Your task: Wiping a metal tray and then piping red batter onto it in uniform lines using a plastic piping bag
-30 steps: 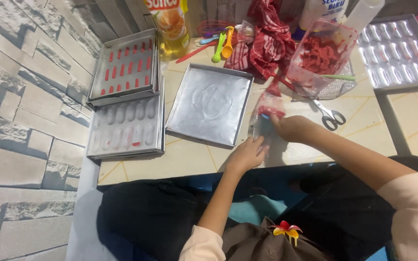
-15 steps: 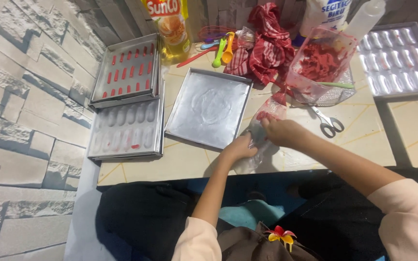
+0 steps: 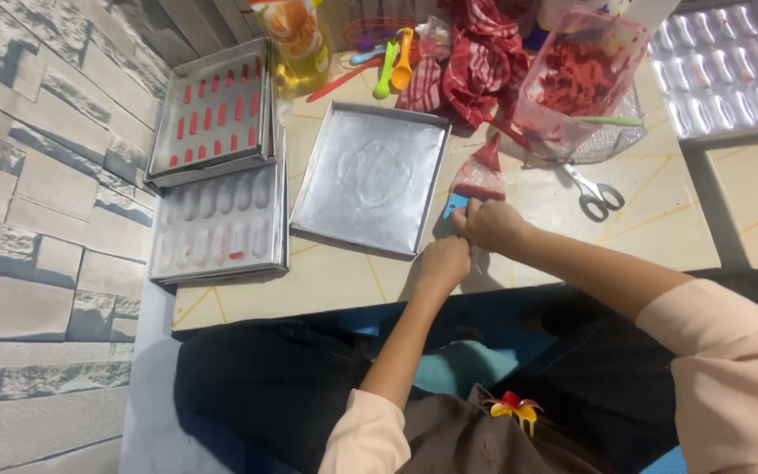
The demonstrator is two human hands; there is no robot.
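Here, both hands close on a red-filled piping bag (image 3: pixel 482 175), its length toward twelve o'clock, right hand (image 3: pixel 489 224) nearer than left hand (image 3: pixel 442 263).

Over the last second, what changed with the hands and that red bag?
The left hand moved in from its spot apart on the table to sit right against the right hand. The right hand kept its grip on the piping bag of red mix, which now lies stretched out flatter. The flat tray, scissors and mould trays stayed put.
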